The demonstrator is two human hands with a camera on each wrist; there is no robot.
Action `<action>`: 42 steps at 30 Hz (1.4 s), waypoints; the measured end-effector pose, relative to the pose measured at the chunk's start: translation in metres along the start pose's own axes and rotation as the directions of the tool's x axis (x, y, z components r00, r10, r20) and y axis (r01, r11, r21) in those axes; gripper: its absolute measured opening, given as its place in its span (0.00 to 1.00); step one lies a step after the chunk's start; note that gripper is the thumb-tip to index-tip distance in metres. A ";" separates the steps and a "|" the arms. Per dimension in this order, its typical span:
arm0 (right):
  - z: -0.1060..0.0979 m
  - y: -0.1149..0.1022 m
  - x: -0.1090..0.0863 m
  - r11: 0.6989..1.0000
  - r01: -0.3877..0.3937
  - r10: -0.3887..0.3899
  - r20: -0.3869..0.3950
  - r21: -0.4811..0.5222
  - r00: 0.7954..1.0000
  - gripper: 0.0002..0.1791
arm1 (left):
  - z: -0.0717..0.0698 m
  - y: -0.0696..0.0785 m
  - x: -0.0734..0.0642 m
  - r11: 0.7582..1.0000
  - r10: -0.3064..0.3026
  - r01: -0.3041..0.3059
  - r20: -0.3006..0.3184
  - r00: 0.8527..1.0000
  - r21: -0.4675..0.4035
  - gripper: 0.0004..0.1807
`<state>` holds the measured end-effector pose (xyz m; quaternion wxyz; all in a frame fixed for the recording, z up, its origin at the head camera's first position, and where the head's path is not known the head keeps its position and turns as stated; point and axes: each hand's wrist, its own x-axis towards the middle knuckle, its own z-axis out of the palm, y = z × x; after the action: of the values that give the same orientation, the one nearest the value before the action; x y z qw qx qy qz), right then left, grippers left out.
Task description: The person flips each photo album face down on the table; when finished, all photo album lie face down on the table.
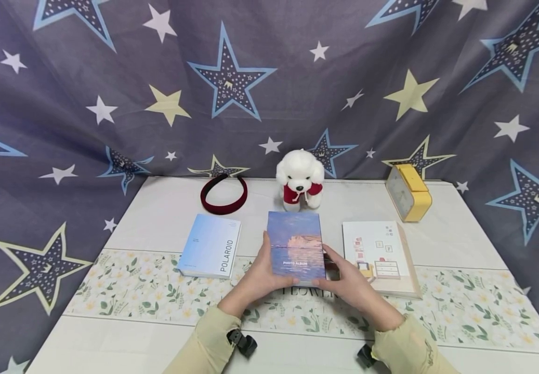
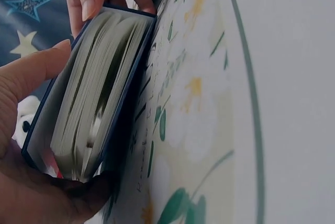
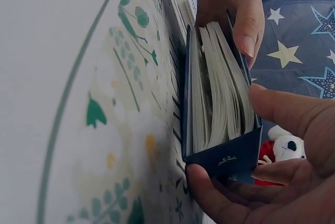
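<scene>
A photo album (image 1: 296, 248) with a seascape cover lies at the middle of the table, close over the flowered cloth band. My left hand (image 1: 264, 272) grips its left side, thumb on the lower edge of the cover. On the other side my right hand (image 1: 350, 281) holds the right edge, its thumb also near the bottom of the cover. The wrist views show the album's page edges (image 2: 99, 93) fanned slightly between dark blue covers. A small white mark sits on the dark spine (image 3: 226, 156), beside my right fingers.
To the left lies a blue-white Polaroid album (image 1: 210, 246), with a dark red headband (image 1: 224, 209) behind it. A white toy dog (image 1: 300, 179) in red stands behind the photo album. An illustrated book (image 1: 381, 249) and a yellow clock (image 1: 409, 193) are on the right. A starry curtain (image 1: 269, 47) hangs behind.
</scene>
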<state>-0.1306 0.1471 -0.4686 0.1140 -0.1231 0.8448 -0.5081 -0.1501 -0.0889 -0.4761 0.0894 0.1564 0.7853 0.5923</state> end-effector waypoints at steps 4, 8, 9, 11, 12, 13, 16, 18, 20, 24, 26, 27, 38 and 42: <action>-0.001 0.001 0.000 1.000 0.003 -0.003 0.002 -0.016 1.000 0.48 | -0.001 -0.001 0.001 0.998 -0.002 0.002 -0.004 1.000 0.069 0.77; -0.001 -0.001 0.000 1.000 -0.005 0.005 0.001 -0.027 1.000 0.47 | -0.001 -0.003 0.002 0.992 0.031 -0.030 -0.012 0.999 0.123 0.75; -0.001 -0.001 0.000 1.000 -0.005 0.005 0.001 -0.028 1.000 0.47 | -0.001 -0.004 0.002 0.991 0.045 -0.043 -0.014 0.999 0.130 0.75; -0.001 -0.001 0.000 0.999 -0.008 0.008 -0.001 -0.032 1.000 0.47 | -0.002 0.001 0.001 0.991 0.062 -0.059 -0.018 0.998 0.122 0.73; -0.001 -0.001 0.000 0.999 -0.008 0.008 -0.001 -0.032 1.000 0.48 | -0.002 0.000 0.001 0.989 0.064 -0.060 -0.019 0.998 0.133 0.72; -0.001 -0.001 0.000 0.999 -0.012 0.012 -0.001 -0.030 1.000 0.48 | -0.002 -0.001 0.001 0.987 0.059 -0.055 -0.022 0.998 0.148 0.72; 0.000 -0.002 0.000 0.999 -0.029 0.029 -0.003 -0.034 1.000 0.48 | -0.004 -0.001 0.000 0.984 0.017 -0.012 -0.022 1.000 0.178 0.74; 0.001 -0.002 0.001 0.998 -0.041 0.041 -0.004 -0.039 0.999 0.47 | -0.005 -0.007 0.001 0.976 -0.012 0.016 -0.021 1.000 0.218 0.76; 0.001 -0.002 0.001 0.997 -0.050 0.049 -0.008 -0.055 0.999 0.47 | -0.007 -0.007 0.000 0.973 -0.024 0.028 -0.020 1.000 0.227 0.76; 0.002 -0.003 0.001 0.995 -0.054 0.053 -0.023 -0.079 0.998 0.45 | -0.009 -0.007 0.000 0.970 0.011 -0.003 -0.030 0.999 0.241 0.77; 0.003 -0.004 0.002 0.995 -0.055 0.053 -0.028 -0.087 0.998 0.44 | -0.009 -0.008 0.001 0.967 0.029 -0.018 -0.039 0.999 0.255 0.77; 0.003 -0.004 0.002 0.994 -0.060 0.057 -0.031 -0.087 0.998 0.44 | -0.009 -0.007 0.001 0.963 0.028 -0.016 -0.042 0.999 0.269 0.77; 0.007 -0.004 0.003 0.985 -0.083 0.076 -0.056 -0.151 0.996 0.41 | -0.008 -0.001 -0.003 0.842 -0.144 0.152 -0.055 0.988 0.518 0.64; 0.008 -0.004 0.002 0.981 -0.083 0.072 -0.066 -0.176 0.995 0.41 | -0.008 0.000 -0.003 0.814 -0.127 0.140 -0.061 0.990 0.563 0.63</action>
<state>-0.1294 0.1382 -0.4693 0.0970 -0.0847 0.8941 -0.4290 -0.1499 -0.0977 -0.4742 0.0721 0.1142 0.9355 0.3266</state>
